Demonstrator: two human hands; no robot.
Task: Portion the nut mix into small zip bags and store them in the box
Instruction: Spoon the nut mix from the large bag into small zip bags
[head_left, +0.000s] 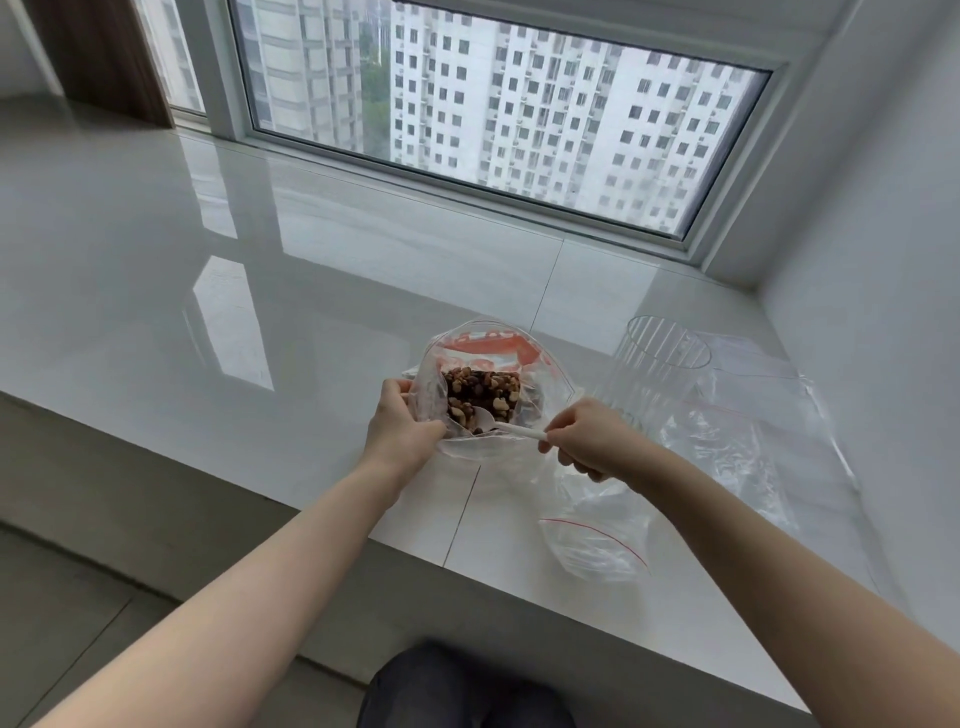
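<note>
step: scooping nut mix out of the big bag; no small bag looks filled yet, so the task seems to be at an early stage.
big bag (493, 358): clear plastic with red print, it stands open on the white ledge (260, 312), near the front edge, in the middle of the view.
nut mix (480, 395): brown and pale pieces, inside the big bag, just beside both hands.
left hand (402, 423): fingers curled round the left rim of the big bag, they pinch the plastic and hold the mouth open.
right hand (589, 436): fingers curled round the handle of the white spoon (511, 430); it holds nothing else.
spoon axis: the handle runs from right to left, almost level, and the bowl end is already inside the mouth of the bag, at the near edge of the nuts.
key relation: the nuts lie to the left and a little farther than the right fingers, so the spoon probably must go further left and down.
small zip bags (597, 540): empty, with red zip lines, lying flat on the right, near the right forearm.
box (654, 374): clear ribbed container, standing to the right of the big bag; i cannot tell if something is in it.
</note>
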